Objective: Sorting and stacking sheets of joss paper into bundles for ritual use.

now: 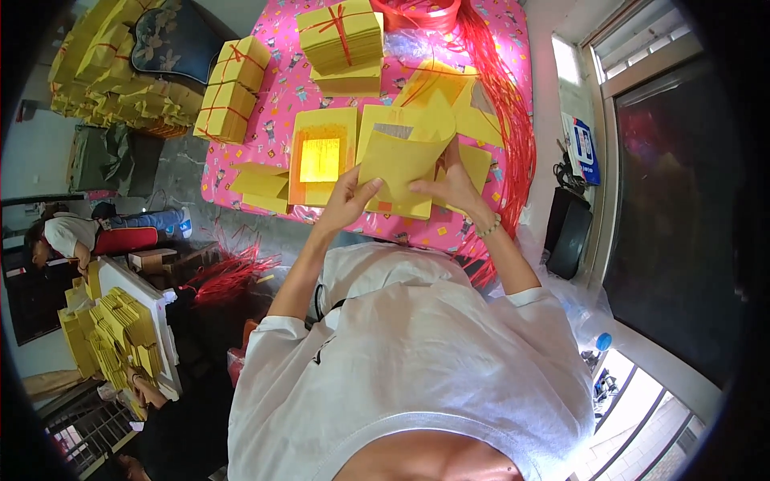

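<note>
Both of my hands hold a yellow paper sheet (405,163) above the near part of the table, its far right corner curling up. My left hand (350,199) pinches its near left edge with the thumb on top. My right hand (457,183) grips the right side, thumb on the sheet and fingers behind it. Beneath lies a yellow paper stack (409,210), partly covered. Just left of it sits another yellow stack (321,160) with an orange-bordered, shiny gold square on top. A folded yellow paper (263,186) rests by the left table edge.
The pink patterned table cover (277,104) carries red-tied yellow bundles (341,36) (233,92) at the back and left. Long red plastic strands (513,120) run down the right edge. Two people (72,240) (188,425) are by a white table (156,313) at left. A window (674,192) stands right.
</note>
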`<action>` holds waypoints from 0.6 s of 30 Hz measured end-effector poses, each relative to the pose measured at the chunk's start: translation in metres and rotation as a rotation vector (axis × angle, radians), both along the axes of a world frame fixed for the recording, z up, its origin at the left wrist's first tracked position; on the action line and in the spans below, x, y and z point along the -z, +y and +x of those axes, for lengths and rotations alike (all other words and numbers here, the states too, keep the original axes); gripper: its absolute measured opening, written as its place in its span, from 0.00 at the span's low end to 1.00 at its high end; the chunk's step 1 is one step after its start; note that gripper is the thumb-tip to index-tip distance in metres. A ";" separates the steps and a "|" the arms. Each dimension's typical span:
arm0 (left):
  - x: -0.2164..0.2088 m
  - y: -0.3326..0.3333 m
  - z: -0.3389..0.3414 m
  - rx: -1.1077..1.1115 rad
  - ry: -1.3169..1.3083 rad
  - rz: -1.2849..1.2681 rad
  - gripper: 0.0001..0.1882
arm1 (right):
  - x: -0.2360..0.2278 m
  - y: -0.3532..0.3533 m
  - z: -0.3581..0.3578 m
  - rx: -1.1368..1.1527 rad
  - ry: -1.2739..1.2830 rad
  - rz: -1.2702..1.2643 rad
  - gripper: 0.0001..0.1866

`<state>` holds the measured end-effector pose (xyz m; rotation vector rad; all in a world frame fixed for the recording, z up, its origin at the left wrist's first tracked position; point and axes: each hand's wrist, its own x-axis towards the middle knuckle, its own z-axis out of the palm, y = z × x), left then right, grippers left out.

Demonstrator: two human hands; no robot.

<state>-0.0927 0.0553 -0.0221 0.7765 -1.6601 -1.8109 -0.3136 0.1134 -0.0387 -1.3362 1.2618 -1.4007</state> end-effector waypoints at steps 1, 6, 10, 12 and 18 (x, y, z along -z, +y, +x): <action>0.002 -0.001 -0.001 0.003 0.000 -0.003 0.17 | 0.001 0.001 0.002 -0.035 -0.021 -0.009 0.54; 0.024 -0.001 -0.005 0.020 -0.027 -0.014 0.18 | -0.004 0.005 0.006 -0.141 0.012 0.132 0.45; 0.035 -0.003 -0.010 -0.028 -0.116 -0.185 0.24 | 0.004 0.003 0.006 -0.067 0.072 0.112 0.40; 0.029 -0.002 -0.016 -0.195 -0.158 -0.440 0.35 | 0.012 0.004 0.008 -0.049 0.032 0.067 0.39; 0.024 -0.005 -0.024 -0.205 -0.066 -0.534 0.45 | 0.011 0.002 0.020 -0.051 0.012 0.005 0.35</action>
